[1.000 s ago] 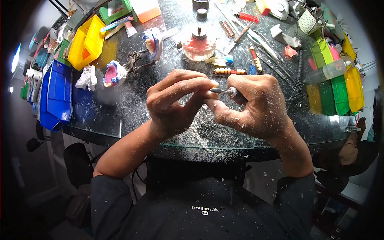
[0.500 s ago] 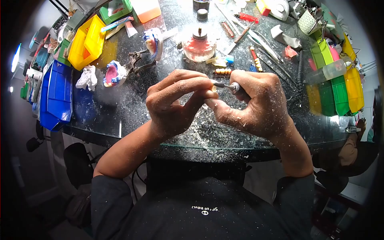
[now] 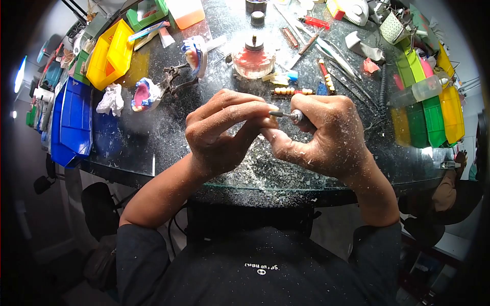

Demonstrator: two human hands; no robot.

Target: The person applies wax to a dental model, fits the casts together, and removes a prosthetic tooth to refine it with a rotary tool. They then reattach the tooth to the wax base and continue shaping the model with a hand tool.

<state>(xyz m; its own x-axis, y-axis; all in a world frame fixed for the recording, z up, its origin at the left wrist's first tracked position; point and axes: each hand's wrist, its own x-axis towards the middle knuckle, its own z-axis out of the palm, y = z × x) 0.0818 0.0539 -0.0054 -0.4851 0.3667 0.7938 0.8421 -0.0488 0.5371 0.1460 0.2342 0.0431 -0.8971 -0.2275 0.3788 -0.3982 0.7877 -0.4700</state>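
Between the thumb and fingertips of my left hand (image 3: 222, 130) is a small, pale artificial tooth (image 3: 273, 118), mostly covered by the fingers. My right hand (image 3: 326, 135) is wrapped round a metal rotary handpiece (image 3: 296, 117). Its grey bur (image 3: 282, 114) points left and meets the tooth, or lies right against it. The right thumb braces on the left fingertips. White dust covers both hands. Just beyond them lies a strip of artificial teeth (image 3: 292, 91), with a second tooth strip (image 3: 326, 76) to its right.
A clear-and-pink dental model (image 3: 253, 64) stands behind the hands. To the left are an articulator (image 3: 176, 76) with blue-and-white casts, a white lump (image 3: 110, 100), and yellow (image 3: 104, 64) and blue bins (image 3: 71, 122). Tweezers (image 3: 337, 58) lie back right. Shavings cover the dark bench (image 3: 173, 135).
Both hands have shifted slightly left. The handpiece has moved a little left and down, its bur now nearly level. More of the nearest tooth strip shows.
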